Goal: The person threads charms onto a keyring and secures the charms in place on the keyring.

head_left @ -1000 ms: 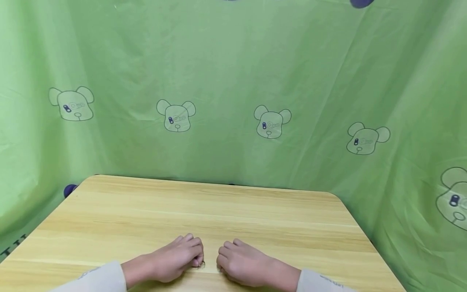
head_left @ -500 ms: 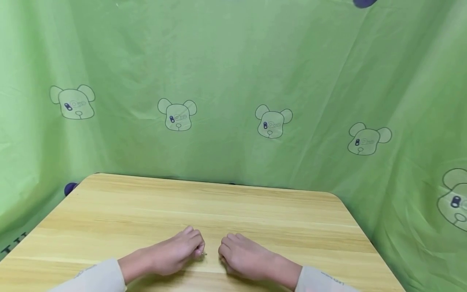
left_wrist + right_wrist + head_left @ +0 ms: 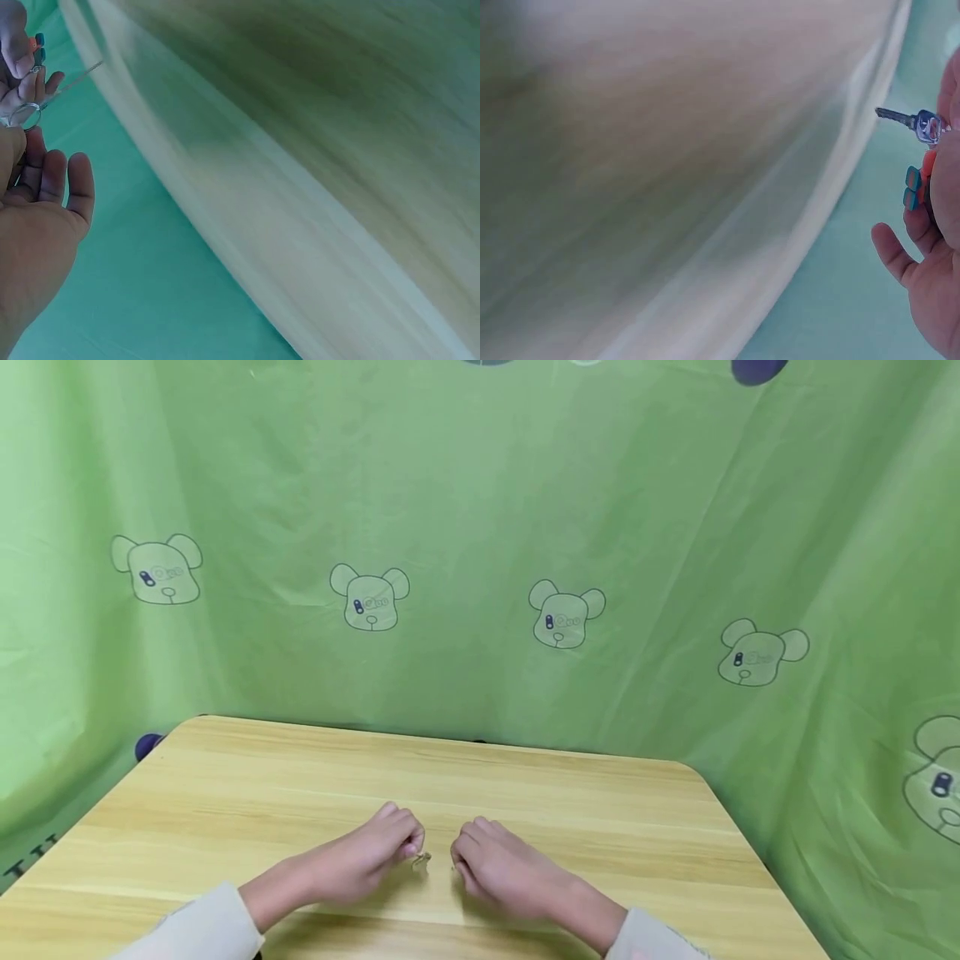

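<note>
One tabletop: pale wood grain with rounded far corners; the tabletop [image 3: 450, 785] fills the lower part of the head view and looks dim and streaky in both wrist views.
Room: a green curtain [image 3: 480, 485], creased in places, hangs behind the table and along both sides.
Prints: outlined bear heads [image 3: 370, 602] run in a row across it; a purple patch [image 3: 757, 370] shows at the top, and dark lettering [image 3: 30, 856] low on the left.
Behind the corner: a purple round shape [image 3: 147, 746] peeks past the far left corner.
Sleeves: pale sleeves [image 3: 198, 927] come in from the near edge, wrists bare.
Left hand: the left hand [image 3: 360, 860] pinches a metal ring [image 3: 39, 115] at its fingertips, above the wood.
Right hand: facing it, just beside, the right hand [image 3: 510, 872] pinches an orange-and-teal piece [image 3: 912, 180].
Key: the key [image 3: 911, 122] sticks out between the hands, near the ring; whether they are linked, I cannot tell.
In the way: the right thumb covers part of the orange-and-teal piece, so its full shape is hidden.
</note>
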Tool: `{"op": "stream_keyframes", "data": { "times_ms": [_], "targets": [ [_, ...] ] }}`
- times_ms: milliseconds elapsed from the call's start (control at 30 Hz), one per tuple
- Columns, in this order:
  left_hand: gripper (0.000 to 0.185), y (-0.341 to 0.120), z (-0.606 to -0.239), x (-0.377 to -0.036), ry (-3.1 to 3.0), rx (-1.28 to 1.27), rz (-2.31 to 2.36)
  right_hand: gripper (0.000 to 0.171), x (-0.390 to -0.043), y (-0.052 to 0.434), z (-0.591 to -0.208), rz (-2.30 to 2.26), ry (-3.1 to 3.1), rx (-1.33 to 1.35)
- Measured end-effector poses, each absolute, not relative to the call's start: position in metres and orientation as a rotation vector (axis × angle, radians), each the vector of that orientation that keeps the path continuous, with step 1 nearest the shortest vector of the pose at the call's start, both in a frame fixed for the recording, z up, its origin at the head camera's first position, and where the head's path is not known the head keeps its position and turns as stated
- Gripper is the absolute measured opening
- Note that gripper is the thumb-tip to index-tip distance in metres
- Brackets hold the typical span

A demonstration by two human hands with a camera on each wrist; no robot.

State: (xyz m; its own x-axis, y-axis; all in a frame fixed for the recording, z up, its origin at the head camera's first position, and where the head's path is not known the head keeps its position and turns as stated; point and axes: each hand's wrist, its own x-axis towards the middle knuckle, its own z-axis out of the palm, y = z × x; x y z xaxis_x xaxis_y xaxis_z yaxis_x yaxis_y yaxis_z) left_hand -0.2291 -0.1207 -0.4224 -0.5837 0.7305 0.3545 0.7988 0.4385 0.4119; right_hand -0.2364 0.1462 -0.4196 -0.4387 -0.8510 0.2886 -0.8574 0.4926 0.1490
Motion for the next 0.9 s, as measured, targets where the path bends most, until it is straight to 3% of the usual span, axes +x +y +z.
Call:
{"op": "stream_keyframes", "data": {
  "times_ms": [900],
  "targets": [
    [0.01, -0.104, -0.407, -0.248, -2.307, -1.175, -1.081, 0.012, -0.259, 0.136, -0.386, 0.539, -2.273, 1.286]
  ]
}}
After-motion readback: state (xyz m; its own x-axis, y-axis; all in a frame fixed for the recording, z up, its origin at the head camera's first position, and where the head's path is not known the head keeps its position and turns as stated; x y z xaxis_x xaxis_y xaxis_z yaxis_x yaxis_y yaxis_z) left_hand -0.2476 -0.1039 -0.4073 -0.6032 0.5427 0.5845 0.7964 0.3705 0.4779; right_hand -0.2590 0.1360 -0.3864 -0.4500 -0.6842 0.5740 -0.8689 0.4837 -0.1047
